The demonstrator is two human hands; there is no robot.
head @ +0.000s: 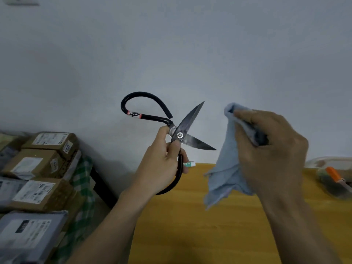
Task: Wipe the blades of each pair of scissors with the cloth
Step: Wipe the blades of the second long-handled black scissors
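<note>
The left hand (162,161) is gripping the black-handled steel scissors (178,134) aloft above the yellow wooden table (190,225), blades spread. The right hand (270,147) is clutching the crumpled pale-blue cloth (224,168) just beside the blades, not touching; whether they are wiped yet I cannot tell, and no other pair is showing.

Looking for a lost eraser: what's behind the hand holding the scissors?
Behind the left hand gripping the scissors, a small white-and-green object pokes out at the wooden table's far edge. The fingers cover the rest, so it cannot be identified.

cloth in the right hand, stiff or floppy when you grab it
Probably floppy: the cloth hangs in loose folds below the right hand. It looks light too, since a small bunched grip holds it up. Likely not slippery, judging by its soft, fuzzy surface.
</note>
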